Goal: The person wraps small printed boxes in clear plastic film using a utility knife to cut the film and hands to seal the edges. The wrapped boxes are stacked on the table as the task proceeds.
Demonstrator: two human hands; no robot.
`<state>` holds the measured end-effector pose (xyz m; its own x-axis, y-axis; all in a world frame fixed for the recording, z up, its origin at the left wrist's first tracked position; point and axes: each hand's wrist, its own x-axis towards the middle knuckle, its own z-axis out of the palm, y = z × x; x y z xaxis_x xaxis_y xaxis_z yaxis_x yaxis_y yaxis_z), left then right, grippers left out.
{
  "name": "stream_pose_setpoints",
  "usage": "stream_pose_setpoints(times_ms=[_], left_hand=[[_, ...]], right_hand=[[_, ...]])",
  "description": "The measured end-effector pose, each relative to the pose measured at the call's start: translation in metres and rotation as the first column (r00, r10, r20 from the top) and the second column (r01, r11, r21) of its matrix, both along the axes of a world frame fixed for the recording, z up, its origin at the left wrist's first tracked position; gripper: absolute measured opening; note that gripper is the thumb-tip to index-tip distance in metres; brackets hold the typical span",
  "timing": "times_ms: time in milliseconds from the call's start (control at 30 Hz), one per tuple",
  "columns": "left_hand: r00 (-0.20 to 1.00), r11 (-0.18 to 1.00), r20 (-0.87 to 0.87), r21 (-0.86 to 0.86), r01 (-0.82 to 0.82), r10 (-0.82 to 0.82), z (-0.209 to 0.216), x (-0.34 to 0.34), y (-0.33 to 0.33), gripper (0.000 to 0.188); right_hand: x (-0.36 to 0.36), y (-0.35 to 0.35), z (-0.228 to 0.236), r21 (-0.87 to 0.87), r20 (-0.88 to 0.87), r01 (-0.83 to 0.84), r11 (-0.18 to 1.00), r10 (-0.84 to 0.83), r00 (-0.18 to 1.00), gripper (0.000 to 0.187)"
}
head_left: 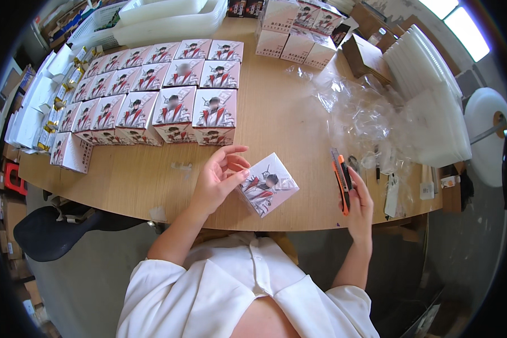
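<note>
A small pink-and-white printed carton (269, 185) sits askew on the table in front of me, a figure drawn on its upward face. My left hand (219, 176) is at its left corner, the thumb tip touching or just over the edge. The fingers of that hand are apart and loosely bent; whether film is pinched there is too small to tell. To the right of the carton, my right hand (359, 201) grips an orange-and-black utility knife (342, 183), blade end pointing away from me.
Rows of matching cartons (172, 110) stand at the left, with more cartons (296, 45) at the back. Crumpled clear film (360, 115) lies on the right, beside stacked translucent trays (428, 84). White plastic bins (172, 25) are at the far left; a black chair (50, 234) stands below the table.
</note>
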<state>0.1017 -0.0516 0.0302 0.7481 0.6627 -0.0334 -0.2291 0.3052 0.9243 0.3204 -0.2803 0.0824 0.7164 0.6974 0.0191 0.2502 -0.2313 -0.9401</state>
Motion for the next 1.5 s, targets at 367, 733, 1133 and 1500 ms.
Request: stream_pose_setpoints(times_ms=[367, 733, 1133, 1500], left_hand=[[0.954, 0.880, 0.163, -0.372, 0.296, -0.252, -0.007, 0.010, 0.025, 0.070], [0.965, 0.870, 0.186, -0.425, 0.250, -0.187, -0.010, 0.011, 0.023, 0.070], [0.973, 0.872, 0.197, -0.448, 0.196, -0.117, -0.014, 0.012, 0.019, 0.069], [0.975, 0.919, 0.216, -0.370, 0.136, -0.057, -0.019, 0.011, 0.019, 0.068]], right_hand=[[-0.053, 0.072, 0.071, -0.273, 0.237, -0.575, 0.771, 0.633, 0.737, 0.039], [-0.066, 0.081, 0.076, -0.329, 0.151, -0.545, 0.771, 0.612, 0.776, 0.037], [-0.083, 0.090, 0.094, -0.429, 0.362, -0.590, 0.684, 0.729, 0.582, 0.040], [-0.082, 0.047, 0.146, -0.773, 0.284, -0.487, 0.406, 0.908, 0.308, 0.053]])
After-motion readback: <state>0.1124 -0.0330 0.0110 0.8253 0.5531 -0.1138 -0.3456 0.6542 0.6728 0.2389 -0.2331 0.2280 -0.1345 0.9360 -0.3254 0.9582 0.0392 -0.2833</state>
